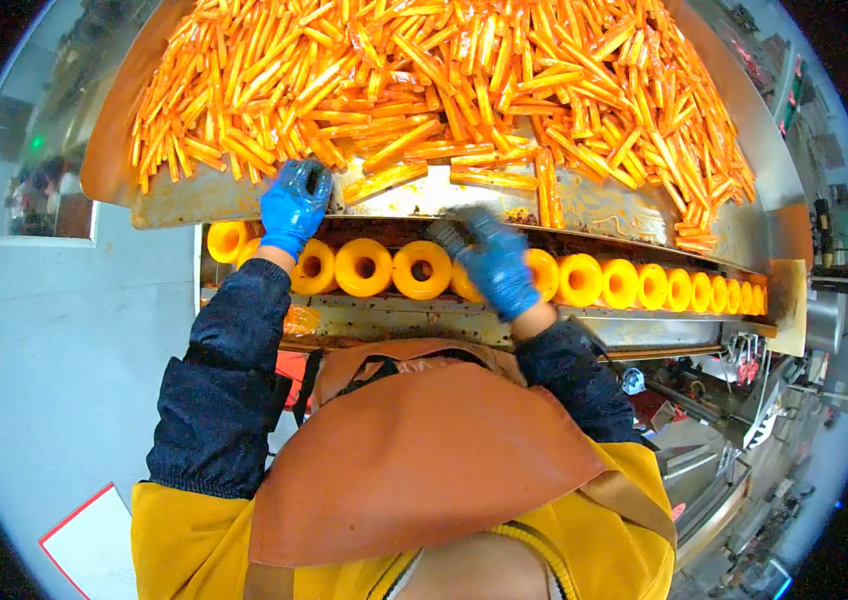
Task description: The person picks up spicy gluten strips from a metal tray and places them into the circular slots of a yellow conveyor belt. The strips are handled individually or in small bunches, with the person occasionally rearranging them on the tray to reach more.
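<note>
My left hand [294, 208], in a blue glove with dark fingertips, rests at the near edge of a metal tray [384, 208]. Its fingers are curled in, and whatever they may hold is hidden. Just beyond it lies a large heap of glossy orange sticks [424, 80]. My right hand [499, 262], gloved the same way, hangs over a row of yellow ring-shaped funnels [422, 270]. Motion smears its fingers, so their grip cannot be made out. A few loose sticks [494, 180] lie on the tray beyond it.
The yellow funnels run along a rail below the tray's front edge. A metal ledge [414, 325] lies nearer to me, beside my brown apron [424, 450]. At the right stand metal frames and cluttered equipment [744, 380]. A pale blue wall [74, 370] fills the left side.
</note>
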